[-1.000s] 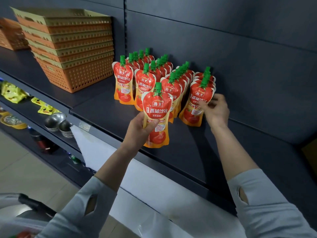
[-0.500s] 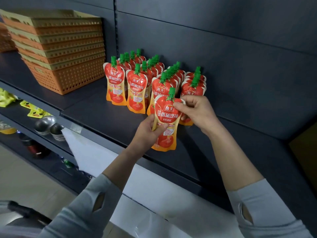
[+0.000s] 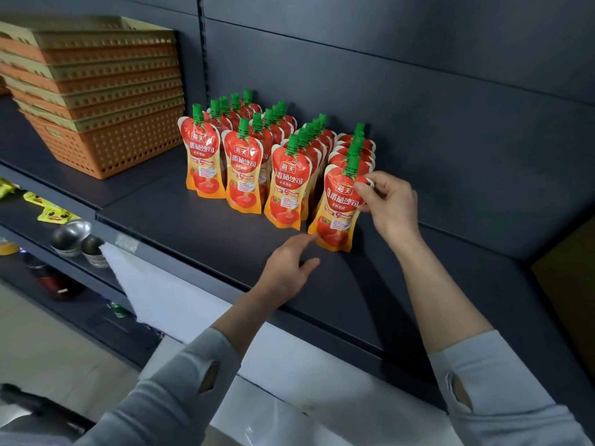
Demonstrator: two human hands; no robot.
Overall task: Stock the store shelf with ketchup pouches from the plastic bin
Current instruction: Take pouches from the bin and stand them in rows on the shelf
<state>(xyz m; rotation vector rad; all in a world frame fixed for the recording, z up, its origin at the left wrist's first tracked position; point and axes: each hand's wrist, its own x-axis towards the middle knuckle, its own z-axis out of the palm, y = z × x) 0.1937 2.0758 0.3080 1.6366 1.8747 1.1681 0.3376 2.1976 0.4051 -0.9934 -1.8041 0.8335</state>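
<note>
Ketchup pouch (image 3: 338, 207): stood upright on the shelf (image 3: 193, 226), heading the row at the 3 o'clock end of the block, just in front of the pouches behind it.
Change: a second earlier the left hand (image 3: 286, 268) carried this pouch in the air before the rows. Half a second earlier both hands had it. At this moment its base was down on the shelf and the left hand had let go.
Meaning for the task: one more pouch appeared stocked. By the look of it, only a last squaring-up remained before the next one was fetched from the bin, which was not in view.
Right hand (image 3: 389, 204): reached in from 3 o'clock of the pouch, its fingers (image 3: 365, 189) pinching the pouch's upper edge beside the green cap and steadying it.
Left hand: sat low over the shelf at 7 o'clock of the pouch, palm down, fingers released and holding nothing. The index finger (image 3: 306, 241) stretched toward the pouch's bottom corner; whether it touched could not be told.
Other pouches (image 3: 244, 175): stood caps up in rows running back toward 12 o'clock.
Baskets (image 3: 106, 101): stacked at 10 o'clock of the block, apart from it.
</note>
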